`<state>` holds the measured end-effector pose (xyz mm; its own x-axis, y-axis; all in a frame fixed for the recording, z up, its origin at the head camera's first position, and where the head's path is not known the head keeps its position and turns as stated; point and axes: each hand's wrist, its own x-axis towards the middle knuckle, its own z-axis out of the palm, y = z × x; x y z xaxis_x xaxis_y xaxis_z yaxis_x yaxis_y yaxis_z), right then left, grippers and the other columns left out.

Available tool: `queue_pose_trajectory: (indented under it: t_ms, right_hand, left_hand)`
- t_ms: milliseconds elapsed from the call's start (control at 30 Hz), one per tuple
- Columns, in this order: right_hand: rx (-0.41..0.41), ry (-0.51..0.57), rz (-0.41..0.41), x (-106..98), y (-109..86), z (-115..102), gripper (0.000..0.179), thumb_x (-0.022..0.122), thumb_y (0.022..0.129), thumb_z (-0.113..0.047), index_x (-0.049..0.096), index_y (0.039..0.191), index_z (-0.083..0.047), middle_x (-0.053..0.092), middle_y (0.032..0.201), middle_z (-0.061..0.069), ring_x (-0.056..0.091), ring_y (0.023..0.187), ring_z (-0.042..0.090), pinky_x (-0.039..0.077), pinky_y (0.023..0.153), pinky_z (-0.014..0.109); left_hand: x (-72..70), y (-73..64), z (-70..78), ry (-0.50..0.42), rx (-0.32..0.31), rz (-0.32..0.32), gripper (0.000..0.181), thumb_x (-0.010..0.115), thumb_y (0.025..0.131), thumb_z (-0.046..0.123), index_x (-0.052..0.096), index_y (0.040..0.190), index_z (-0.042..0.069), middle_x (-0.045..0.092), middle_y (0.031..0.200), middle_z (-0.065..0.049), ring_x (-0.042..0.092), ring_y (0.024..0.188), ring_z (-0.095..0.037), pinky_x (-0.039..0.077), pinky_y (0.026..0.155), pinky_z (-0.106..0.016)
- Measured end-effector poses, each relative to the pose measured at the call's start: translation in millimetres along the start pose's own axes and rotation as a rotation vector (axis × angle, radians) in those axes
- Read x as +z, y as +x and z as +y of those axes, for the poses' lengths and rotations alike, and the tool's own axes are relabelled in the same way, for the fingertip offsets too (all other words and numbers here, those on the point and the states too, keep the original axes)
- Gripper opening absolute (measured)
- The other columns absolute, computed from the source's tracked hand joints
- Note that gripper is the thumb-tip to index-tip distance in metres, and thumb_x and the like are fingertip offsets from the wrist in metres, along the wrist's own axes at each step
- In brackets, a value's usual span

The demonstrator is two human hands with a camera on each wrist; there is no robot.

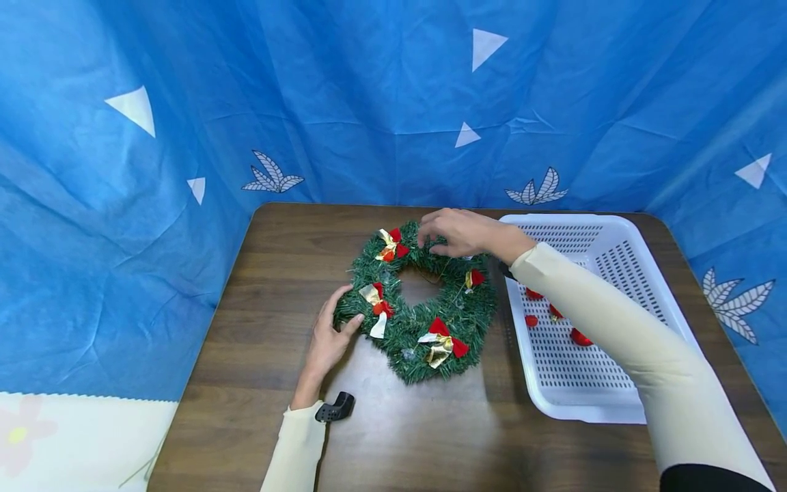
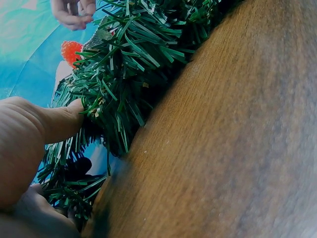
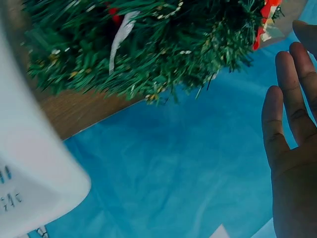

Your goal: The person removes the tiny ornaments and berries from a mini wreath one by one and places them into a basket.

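A green tinsel wreath (image 1: 406,362) with red and gold bows lies on the wooden table. At its left edge my left hand (image 1: 328,339) grips the greenery, the thumb on top and the fingers round the outer side. The left wrist view shows the thumb (image 2: 64,119) pressed into the bristles; the other fingers are partly hidden. Over the wreath's far side hovers my right hand (image 1: 461,232), its fingers (image 3: 287,74) loosely extended with nothing between them. One bow (image 1: 439,342) sits at the near side, another bow (image 1: 378,304) beside my left thumb.
A white perforated basket (image 1: 590,413) stands on the table's right side, with several red ornaments (image 1: 581,337) inside. My right forearm reaches across it. Blue curtain (image 1: 369,102) hangs behind the table (image 1: 246,383) and at both sides.
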<state>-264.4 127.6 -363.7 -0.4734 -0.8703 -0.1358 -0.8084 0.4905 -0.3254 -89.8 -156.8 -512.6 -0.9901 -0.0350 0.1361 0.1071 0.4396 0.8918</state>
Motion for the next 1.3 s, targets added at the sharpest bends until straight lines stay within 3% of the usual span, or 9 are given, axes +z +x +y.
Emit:
queue_pose_trajectory:
  t_ms: [500,633,800,967,1300]
  right_hand:
    - [-0.058,0.054,0.035,15,41.0,-3,0.018,0.067,0.094,-0.004,0.071,0.111,-0.010,0.065,0.111,0.004,0.063,0.100,0.021,0.053,0.089,0.039]
    - [-0.029,0.051,0.025,22,53.1,-6,0.018,0.066,0.095,-0.004,0.071,0.110,-0.010,0.065,0.111,0.004,0.063,0.101,0.021,0.053,0.090,0.037]
    - [0.027,0.045,-0.038,32,65.0,-10,0.021,0.060,0.099,-0.007,0.071,0.115,-0.015,0.064,0.122,0.002,0.062,0.112,0.022,0.052,0.094,0.038]
    - [0.016,0.035,-0.063,40,70.5,-13,0.024,0.058,0.099,-0.006,0.070,0.118,-0.016,0.064,0.128,0.003,0.057,0.125,0.023,0.049,0.103,0.039]
    - [0.002,-0.005,-0.047,47,71.8,-8,0.027,0.061,0.096,-0.003,0.071,0.118,-0.015,0.067,0.125,0.003,0.059,0.123,0.023,0.048,0.106,0.039]
  left_hand:
    - [1.0,1.2,3.5,0.000,-0.012,-0.009,0.061,0.074,0.092,0.021,0.048,0.147,0.027,0.048,0.151,-0.009,0.042,0.141,-0.034,0.031,0.116,-0.058]
    - [1.4,1.8,3.5,-0.001,-0.010,-0.009,0.061,0.074,0.092,0.022,0.048,0.147,0.027,0.048,0.151,-0.010,0.041,0.141,-0.035,0.030,0.115,-0.059]
    - [1.3,1.3,2.4,0.002,-0.005,-0.006,0.061,0.074,0.092,0.024,0.048,0.147,0.025,0.047,0.152,-0.010,0.041,0.141,-0.035,0.030,0.115,-0.060]
    - [0.7,0.3,0.7,-0.002,0.003,0.005,0.061,0.075,0.091,0.023,0.049,0.147,0.024,0.048,0.151,-0.011,0.042,0.141,-0.034,0.031,0.115,-0.059]
    - [1.5,-0.4,0.0,0.001,0.008,0.006,0.061,0.075,0.091,0.023,0.049,0.146,0.022,0.049,0.150,-0.012,0.042,0.140,-0.035,0.030,0.115,-0.060]
